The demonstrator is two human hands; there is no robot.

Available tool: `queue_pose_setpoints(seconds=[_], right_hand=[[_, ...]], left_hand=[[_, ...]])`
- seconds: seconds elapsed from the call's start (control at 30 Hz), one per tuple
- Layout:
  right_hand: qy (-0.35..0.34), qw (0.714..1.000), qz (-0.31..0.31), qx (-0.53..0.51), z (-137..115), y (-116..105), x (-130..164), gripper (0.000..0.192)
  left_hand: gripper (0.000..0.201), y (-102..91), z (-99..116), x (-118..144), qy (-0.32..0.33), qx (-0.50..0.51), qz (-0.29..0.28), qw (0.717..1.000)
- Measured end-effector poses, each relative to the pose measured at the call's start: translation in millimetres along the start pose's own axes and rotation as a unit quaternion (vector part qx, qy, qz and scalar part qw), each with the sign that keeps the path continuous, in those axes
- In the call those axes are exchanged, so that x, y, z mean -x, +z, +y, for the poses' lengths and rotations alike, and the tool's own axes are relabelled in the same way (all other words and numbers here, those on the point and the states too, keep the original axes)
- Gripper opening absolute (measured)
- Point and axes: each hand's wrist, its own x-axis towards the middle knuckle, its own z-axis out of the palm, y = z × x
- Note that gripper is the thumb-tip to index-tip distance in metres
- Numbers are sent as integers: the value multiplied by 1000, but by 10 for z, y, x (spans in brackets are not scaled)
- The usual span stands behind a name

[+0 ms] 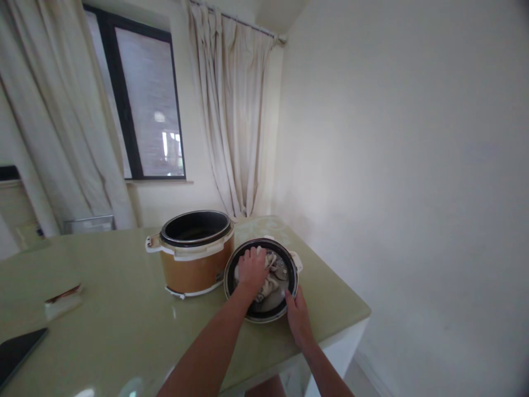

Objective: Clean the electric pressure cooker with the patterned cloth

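A round pot lid (270,302) lies with its metal inner side and black ring facing up on the table. My left hand (253,269) is closed over a pale, crumpled cloth (268,288), pressed against the inside of the lid; its fingertips are partly hidden in the folds. At the near right edge, my right hand (297,317) grips the lid's rim, thumb on top and fingers out of sight beneath. Just left of the lid stands a brown and white electric cooker (194,270) without a cover, its dark inner pot (198,227) in place.
The glossy green table (124,309) has its right edge beside the white wall (392,165). A dark flat object (20,353) and a small thin item (63,294) lie on the left. Curtains (235,110) and a window (149,105) are behind.
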Motion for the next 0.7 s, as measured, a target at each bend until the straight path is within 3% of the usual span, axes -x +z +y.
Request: queue_pose_setpoints(seconds=[0.17,0.3,0.5,0.7], right_hand=[[18,1000,9,13,59,47,-8,42],[11,1000,21,6,28,68,-6,48],[3,1000,24,-19,-75,72,12,46],[6,1000,12,-26,-74,63,4,48]], left_hand=[[35,-12,-354,-30,67,-63,29,995],[46,-33,-402,145,64,-43,-19,997],[53,-62,-301,462,126,19,-111,986],[53,-41,0,401,202,21,-96,974]])
